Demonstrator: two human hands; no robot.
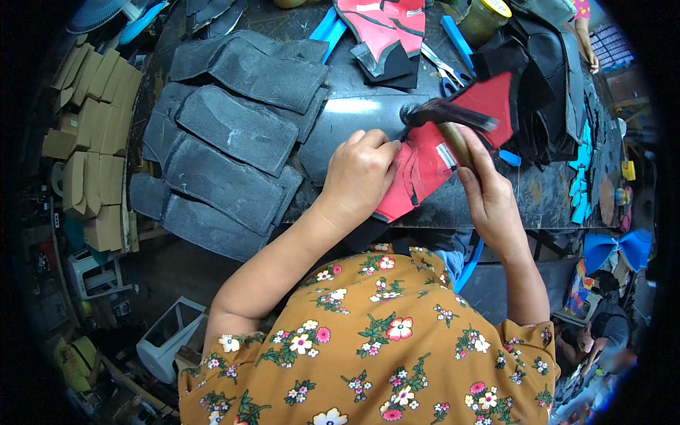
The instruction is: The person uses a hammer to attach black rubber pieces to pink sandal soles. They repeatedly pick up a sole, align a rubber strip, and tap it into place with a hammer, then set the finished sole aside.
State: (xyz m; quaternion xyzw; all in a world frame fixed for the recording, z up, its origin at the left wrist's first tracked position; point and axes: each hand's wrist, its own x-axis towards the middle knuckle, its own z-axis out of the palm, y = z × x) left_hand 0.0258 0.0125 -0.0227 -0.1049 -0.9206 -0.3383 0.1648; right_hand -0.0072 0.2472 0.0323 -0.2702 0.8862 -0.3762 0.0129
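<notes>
My right hand [487,191] is wrapped around the wooden handle of a hammer [455,145]. Its dark head, blurred in part, hangs over the upper edge of a red cut piece with black edging [418,177]. My left hand [363,166] is closed at the left side of that red piece, pinching its edge; the fingertips are partly hidden. Beneath the piece lies a smooth dark slab [336,131] on the table. Another red panel [499,113] with black trim lies just beyond the hammer, to the right.
Stacked dark grey curved pieces [227,163] cover the table's left. At the back are more red pieces [382,21], scissors [448,81] and a yellow-lidded jar [489,10]. Black material [549,85] is piled at right. Cardboard boxes [92,134] stand far left; other people are at right.
</notes>
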